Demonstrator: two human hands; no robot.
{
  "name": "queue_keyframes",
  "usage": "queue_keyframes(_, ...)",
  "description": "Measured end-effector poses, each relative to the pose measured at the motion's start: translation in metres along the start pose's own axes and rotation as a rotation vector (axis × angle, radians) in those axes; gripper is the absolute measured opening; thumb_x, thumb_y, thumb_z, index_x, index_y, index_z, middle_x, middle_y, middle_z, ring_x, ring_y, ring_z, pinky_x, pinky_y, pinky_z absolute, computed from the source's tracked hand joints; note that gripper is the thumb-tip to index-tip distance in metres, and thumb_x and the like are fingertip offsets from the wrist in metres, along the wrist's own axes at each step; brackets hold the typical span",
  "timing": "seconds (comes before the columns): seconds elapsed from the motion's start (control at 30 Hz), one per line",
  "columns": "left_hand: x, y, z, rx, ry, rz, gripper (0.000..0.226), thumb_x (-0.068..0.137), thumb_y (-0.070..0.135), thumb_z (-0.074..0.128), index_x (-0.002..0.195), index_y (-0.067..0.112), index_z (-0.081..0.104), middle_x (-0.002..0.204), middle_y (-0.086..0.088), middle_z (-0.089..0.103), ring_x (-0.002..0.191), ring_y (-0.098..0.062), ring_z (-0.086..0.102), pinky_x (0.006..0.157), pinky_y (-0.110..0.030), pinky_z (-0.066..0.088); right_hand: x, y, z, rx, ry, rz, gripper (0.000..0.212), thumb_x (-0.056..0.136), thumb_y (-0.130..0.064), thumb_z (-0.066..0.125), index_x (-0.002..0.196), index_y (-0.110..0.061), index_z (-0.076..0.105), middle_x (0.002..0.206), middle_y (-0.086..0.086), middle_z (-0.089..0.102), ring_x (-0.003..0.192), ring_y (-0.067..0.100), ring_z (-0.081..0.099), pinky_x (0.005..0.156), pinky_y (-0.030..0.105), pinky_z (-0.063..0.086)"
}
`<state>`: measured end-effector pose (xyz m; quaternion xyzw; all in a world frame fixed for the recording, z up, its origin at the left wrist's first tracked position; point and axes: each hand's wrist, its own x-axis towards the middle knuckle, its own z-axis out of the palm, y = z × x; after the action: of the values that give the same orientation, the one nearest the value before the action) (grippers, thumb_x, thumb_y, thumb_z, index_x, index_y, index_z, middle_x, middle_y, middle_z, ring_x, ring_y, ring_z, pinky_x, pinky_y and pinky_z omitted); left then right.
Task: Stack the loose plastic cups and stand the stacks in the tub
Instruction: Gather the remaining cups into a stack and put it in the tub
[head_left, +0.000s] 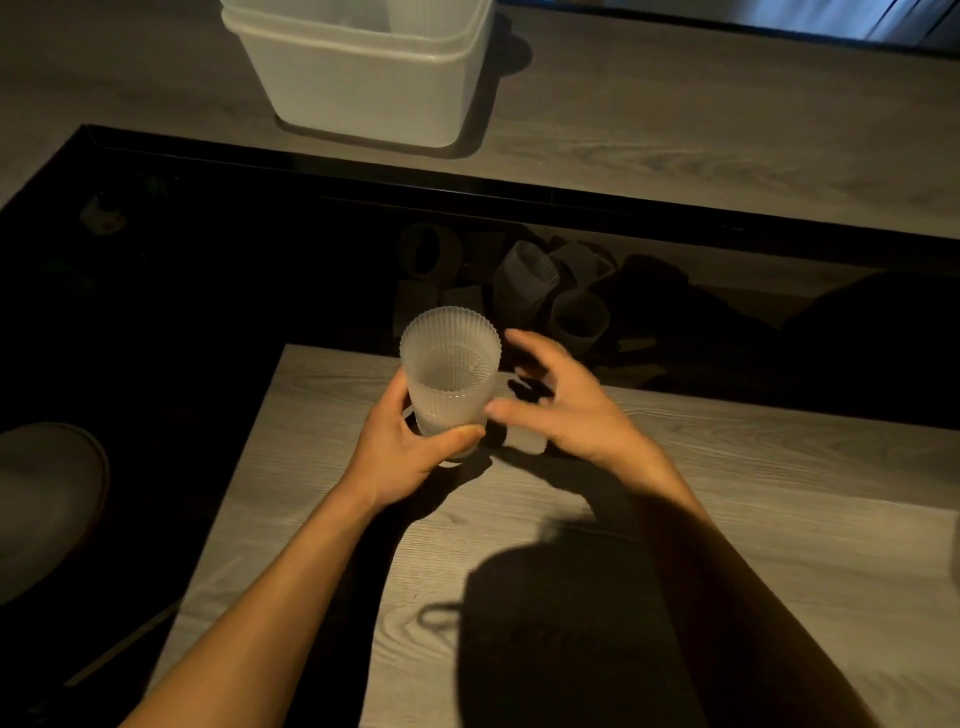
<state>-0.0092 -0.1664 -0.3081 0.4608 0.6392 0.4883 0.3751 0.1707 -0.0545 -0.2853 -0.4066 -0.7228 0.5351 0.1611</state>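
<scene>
My left hand (410, 447) grips a short stack of ribbed translucent cups (449, 374), held upright just above the wooden table (727, 493). My right hand (561, 405) hovers beside the stack with its fingers spread and relaxed, holding nothing. Part of another cup (524, 440) shows on the table beneath the right palm. Several loose cups (530, 280) lie in a dim pile beyond the table's far edge. The white tub (363, 88) stands further back on the floor at the upper left, with something pale upright inside it.
A dark glossy strip (208, 291) runs between the table and the lighter floor. A round grey object (47, 499) sits low at the left. My head's shadow (545, 623) falls on the near part of the table.
</scene>
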Motion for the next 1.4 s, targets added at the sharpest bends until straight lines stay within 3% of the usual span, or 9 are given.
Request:
queue_keyframes(0.1,0.000,-0.003,-0.001,0.003,-0.002,-0.015,0.073,0.072,0.017,0.086,0.120,0.050,0.043,0.109,0.049,0.051,0.113,0.019,0.049,0.083,-0.001,0.044,0.016,0.032,-0.006,0.158,0.392,0.113,0.068,0.081,-0.029,0.083,0.140,-0.020,0.051,0.124,0.008,0.063,0.090,0.011,0.063,0.077,0.027,0.057)
queue_keyframes(0.2,0.000,-0.002,-0.002,0.007,-0.004,-0.015,0.073,0.072,0.016,0.086,0.120,0.050,0.042,0.109,0.049,0.050,0.112,0.020,0.049,0.082,-0.001,0.044,0.035,0.054,-0.011,0.111,0.651,0.300,0.071,0.067,-0.049,0.080,0.128,-0.024,0.053,0.112,0.010,0.066,0.099,0.018,0.067,0.090,0.038,0.057)
queue_keyframes(0.3,0.001,-0.003,-0.002,0.004,-0.007,-0.021,0.073,0.073,0.015,0.086,0.120,0.049,0.042,0.108,0.050,0.050,0.111,0.021,0.048,0.082,0.000,0.043,0.052,0.065,-0.018,-0.010,0.769,0.387,0.063,0.071,-0.036,0.084,0.125,-0.019,0.058,0.125,0.009,0.061,0.119,0.026,0.059,0.098,0.043,0.053)
queue_keyframes(0.43,0.002,-0.004,-0.001,-0.006,-0.008,-0.028,0.073,0.073,0.015,0.086,0.122,0.048,0.043,0.108,0.048,0.051,0.112,0.019,0.049,0.083,-0.002,0.044,0.066,0.075,-0.026,-0.109,0.746,0.442,0.089,0.069,-0.036,0.087,0.145,-0.027,0.041,0.141,0.006,0.053,0.132,0.032,0.051,0.104,0.052,0.049)
queue_keyframes(0.73,0.001,-0.005,-0.001,-0.019,-0.015,-0.026,0.072,0.071,0.019,0.087,0.123,0.047,0.044,0.113,0.043,0.053,0.116,0.012,0.051,0.084,-0.006,0.047,0.054,0.059,-0.022,-0.015,0.742,0.395,0.058,0.071,-0.044,0.081,0.120,-0.019,0.061,0.120,0.008,0.066,0.113,0.030,0.063,0.096,0.046,0.055)
queue_keyframes(0.83,0.002,-0.004,-0.003,-0.019,-0.018,-0.033,0.073,0.070,0.026,0.087,0.123,0.049,0.043,0.116,0.042,0.053,0.118,0.009,0.051,0.087,-0.010,0.049,0.027,0.033,-0.003,0.081,0.716,0.293,0.074,0.067,-0.060,0.079,0.128,-0.022,0.058,0.126,0.000,0.056,0.111,0.018,0.062,0.086,0.044,0.061)
queue_keyframes(0.97,0.003,-0.006,-0.002,-0.028,-0.001,-0.022,0.073,0.070,0.020,0.089,0.124,0.044,0.047,0.117,0.036,0.057,0.117,0.007,0.054,0.089,-0.010,0.047,-0.016,-0.035,0.011,0.256,0.679,-0.055,0.050,0.083,-0.034,0.080,0.126,-0.036,0.054,0.135,-0.003,0.054,0.121,0.006,0.057,0.090,0.022,0.055)
queue_keyframes(1.1,0.002,-0.007,-0.002,-0.035,-0.007,-0.014,0.072,0.070,0.024,0.089,0.125,0.044,0.047,0.119,0.030,0.059,0.118,0.004,0.055,0.091,-0.011,0.047,-0.039,-0.094,0.009,0.278,0.488,-0.361,0.063,0.083,-0.030,0.078,0.138,-0.020,0.049,0.139,-0.004,0.058,0.130,0.012,0.056,0.103,0.033,0.052)
queue_keyframes(1.4,0.001,-0.008,0.000,-0.050,-0.020,-0.026,0.072,0.074,0.012,0.085,0.133,0.029,0.048,0.122,0.018,0.060,0.113,0.008,0.056,0.083,-0.004,0.045,-0.029,-0.083,0.018,-0.021,0.221,-0.323,0.083,0.083,-0.027,0.082,0.153,-0.027,0.037,0.146,-0.013,0.047,0.138,-0.001,0.043,0.111,0.019,0.038)
